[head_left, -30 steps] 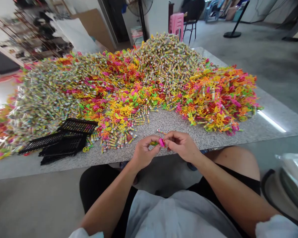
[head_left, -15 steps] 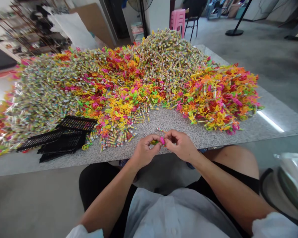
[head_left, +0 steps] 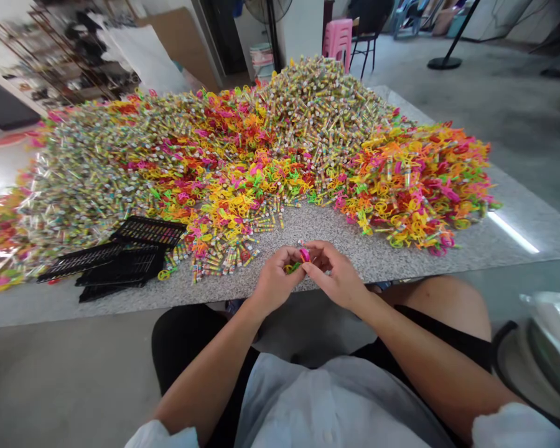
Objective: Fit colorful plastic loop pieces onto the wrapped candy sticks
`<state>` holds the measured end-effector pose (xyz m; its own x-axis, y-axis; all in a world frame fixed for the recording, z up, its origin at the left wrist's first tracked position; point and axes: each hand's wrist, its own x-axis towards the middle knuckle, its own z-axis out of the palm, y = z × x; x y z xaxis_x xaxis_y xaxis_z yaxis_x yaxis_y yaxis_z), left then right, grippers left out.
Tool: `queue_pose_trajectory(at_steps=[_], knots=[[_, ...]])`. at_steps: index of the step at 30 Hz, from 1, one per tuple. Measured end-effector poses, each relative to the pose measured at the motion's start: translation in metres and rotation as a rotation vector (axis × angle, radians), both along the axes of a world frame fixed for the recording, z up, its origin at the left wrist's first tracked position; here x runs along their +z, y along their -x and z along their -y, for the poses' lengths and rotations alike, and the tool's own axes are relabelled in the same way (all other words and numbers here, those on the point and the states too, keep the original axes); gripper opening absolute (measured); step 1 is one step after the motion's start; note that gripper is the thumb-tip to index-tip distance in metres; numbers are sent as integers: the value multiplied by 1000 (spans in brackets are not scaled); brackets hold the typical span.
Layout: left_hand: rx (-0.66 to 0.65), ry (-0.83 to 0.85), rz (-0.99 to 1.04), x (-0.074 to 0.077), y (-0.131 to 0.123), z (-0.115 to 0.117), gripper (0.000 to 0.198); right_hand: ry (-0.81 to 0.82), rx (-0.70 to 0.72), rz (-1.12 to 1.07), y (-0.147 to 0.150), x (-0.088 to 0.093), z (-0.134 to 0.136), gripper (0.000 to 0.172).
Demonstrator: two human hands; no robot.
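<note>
A small pink plastic piece is pinched between my two hands above the table's near edge. My left hand is closed round it from the left, and a bit of green plastic shows within those fingers. From the right, my right hand grips the same pink piece with thumb and fingertips. The fingers hide much of it, so its full shape cannot be made out. Just beyond the fingertips, the white end of a small tube shows on the speckled table.
A heap of small printed tubes rises at the back, with more tubes at left. Bright plastic pieces with loops lie at right and through the middle. Black slotted trays are stacked at front left. Pink stools stand behind.
My right fingers have shifted and now wrap further round the pink piece, which sits slightly higher. The view has moved a little. The heaps and trays look the same.
</note>
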<state>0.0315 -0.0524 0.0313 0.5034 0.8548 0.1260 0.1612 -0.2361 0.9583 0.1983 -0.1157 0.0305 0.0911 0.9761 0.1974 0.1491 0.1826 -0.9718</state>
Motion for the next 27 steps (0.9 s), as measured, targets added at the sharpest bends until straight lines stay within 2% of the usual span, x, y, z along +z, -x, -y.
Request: queue_pose_trajectory(at_steps=[3, 7, 9, 12, 15, 19, 22, 24, 27], knots=[[8, -72, -46, -1, -1, 2, 21, 97, -7, -85, 3, -4, -4, 29], [97, -16, -74, -3, -1, 2, 49, 192, -14, -285, 2, -10, -9, 28], [83, 84, -91, -3, 0, 0, 45, 235, -11, -375, 1, -14, -11, 30], [-21, 286, -25, -3, 1, -3, 35, 326, 12, -517, -1, -20, -14, 30], [-29, 399, 101, -7, 1, -5, 38, 376, 19, -626, 0, -25, -17, 29], [33, 534, 231, -16, -2, -3, 50, 326, -72, -616, 4, -29, -19, 34], [-9, 682, 307, -23, -4, 0, 48, 243, -163, -581, 7, -28, -21, 35], [-14, 702, 336, -25, -4, 0, 44, 206, -169, -520, 9, -25, -22, 33], [37, 649, 353, -23, 1, -6, 40, 193, -119, -417, 14, -20, -23, 33]])
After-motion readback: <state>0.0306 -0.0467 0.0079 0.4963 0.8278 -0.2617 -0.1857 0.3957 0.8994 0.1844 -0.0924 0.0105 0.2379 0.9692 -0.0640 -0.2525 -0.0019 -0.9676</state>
